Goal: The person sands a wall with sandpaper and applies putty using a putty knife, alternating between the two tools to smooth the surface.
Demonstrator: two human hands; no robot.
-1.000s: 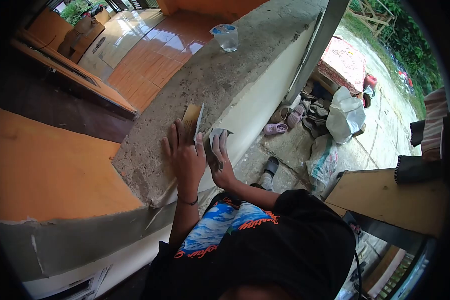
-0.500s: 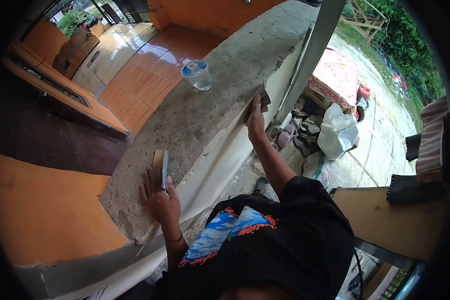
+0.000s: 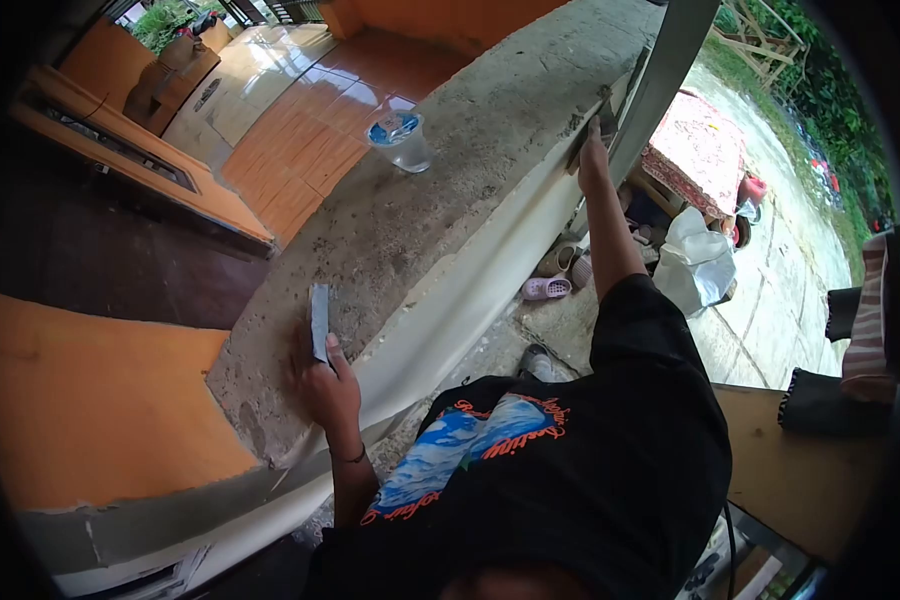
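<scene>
On the near end of the rough concrete ledge rests my left hand, closed round a flat grey strip-like tool that points away from me. My right hand is stretched far along the ledge's outer edge, close to the metal post. It grips a thin dark flat tool, partly hidden by the fingers, against the edge. A clear plastic cup with a blue torn lid stands on the ledge between the hands, nearer the inner side.
Beyond the post lie shoes, a white plastic bag and a patterned red-and-white mat. An orange wall is at the left, with a tiled floor behind the ledge. My shoe shows below.
My right hand has slid farther along the outer edge toward the post with its tool. The left-hand tool has turned, showing its grey face. The view has shifted slightly.
</scene>
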